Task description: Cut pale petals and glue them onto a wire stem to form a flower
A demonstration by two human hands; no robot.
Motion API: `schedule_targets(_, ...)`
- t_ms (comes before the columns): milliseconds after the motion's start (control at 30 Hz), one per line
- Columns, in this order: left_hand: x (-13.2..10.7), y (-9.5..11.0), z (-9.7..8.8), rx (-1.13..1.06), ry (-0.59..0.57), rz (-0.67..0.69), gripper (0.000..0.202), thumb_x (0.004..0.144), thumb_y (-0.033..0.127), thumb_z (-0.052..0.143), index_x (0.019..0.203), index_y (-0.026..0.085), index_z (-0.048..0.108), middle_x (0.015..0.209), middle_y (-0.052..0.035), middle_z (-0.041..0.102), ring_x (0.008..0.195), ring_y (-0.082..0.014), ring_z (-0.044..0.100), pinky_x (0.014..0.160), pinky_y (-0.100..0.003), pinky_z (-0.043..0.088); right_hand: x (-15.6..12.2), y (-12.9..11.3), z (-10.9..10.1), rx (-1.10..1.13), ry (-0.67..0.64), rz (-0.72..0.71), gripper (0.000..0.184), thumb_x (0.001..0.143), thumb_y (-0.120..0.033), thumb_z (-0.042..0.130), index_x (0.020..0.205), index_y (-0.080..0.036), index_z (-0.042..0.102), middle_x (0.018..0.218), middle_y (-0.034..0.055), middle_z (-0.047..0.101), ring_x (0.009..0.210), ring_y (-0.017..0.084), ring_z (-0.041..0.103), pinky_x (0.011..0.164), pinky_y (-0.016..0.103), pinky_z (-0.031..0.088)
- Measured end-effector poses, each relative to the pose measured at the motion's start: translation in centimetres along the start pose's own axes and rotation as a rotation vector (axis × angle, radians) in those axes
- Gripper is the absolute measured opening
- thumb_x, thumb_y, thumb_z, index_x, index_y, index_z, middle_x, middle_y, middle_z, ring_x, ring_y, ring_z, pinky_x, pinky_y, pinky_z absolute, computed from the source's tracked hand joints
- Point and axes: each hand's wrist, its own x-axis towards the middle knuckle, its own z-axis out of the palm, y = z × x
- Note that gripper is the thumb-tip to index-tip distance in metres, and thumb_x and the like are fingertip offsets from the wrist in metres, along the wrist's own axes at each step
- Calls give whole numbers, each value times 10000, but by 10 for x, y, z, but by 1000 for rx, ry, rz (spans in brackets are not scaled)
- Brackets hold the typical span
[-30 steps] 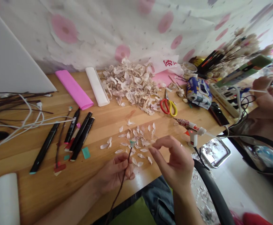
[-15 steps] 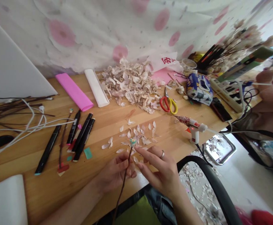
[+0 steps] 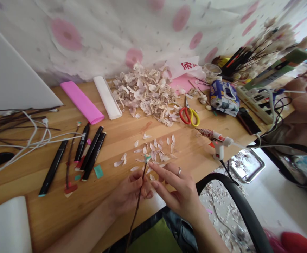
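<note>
Right hand (image 3: 178,193) has dropped in closer since a second ago, fingers stretched out flat, just beside the tip, pinching nothing. Left hand (image 3: 128,196) curls shut around a thin brown twig (image 3: 143,177) with a teal tip, held over loose white petals (image 3: 155,151) on a honey-colored wooden table (image 3: 37,218).

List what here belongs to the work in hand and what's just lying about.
In use: left hand gripping a thin brown twig with a teal tip; right hand beside it; loose white petals.

Lying about: petal pile, red-and-yellow scissors, hot glue gun, black markers, pink crepe paper.
</note>
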Motion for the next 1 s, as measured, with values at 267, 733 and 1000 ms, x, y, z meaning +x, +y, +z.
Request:
schedule_targets(267, 0, -3, -4, 14, -18, 20, 256, 722, 385, 891, 766, 191, 730, 531, 52, 569, 560, -93, 520, 684, -238, 459, 0, 1, -1, 10, -14, 14, 382, 1000, -217, 589, 1381, -202, 606, 807, 25, 620, 698, 177, 624, 613, 287, 522)
schedule_targets(733, 2, -2, -5, 39, -53, 27, 290, 727, 406, 886, 717, 175, 712, 525, 33, 624, 566, -90, 530, 710, -230, 463, 1, 4, 2, -20, -33, -36, 382, 1004, -199, 588, 1382, -154, 608, 815, 29, 609, 684, 171, 584, 606, 279, 474)
schedule_targets(1000, 2, -3, -4, 70, -41, 51, 318, 735, 428, 874, 640, 188, 689, 529, 32, 609, 539, -95, 505, 676, -244, 451, 1, 4, 1, -83, -48, -49, 357, 1027, -232, 564, 1362, -121, 618, 827, 47, 629, 721, 183, 606, 630, 286, 502)
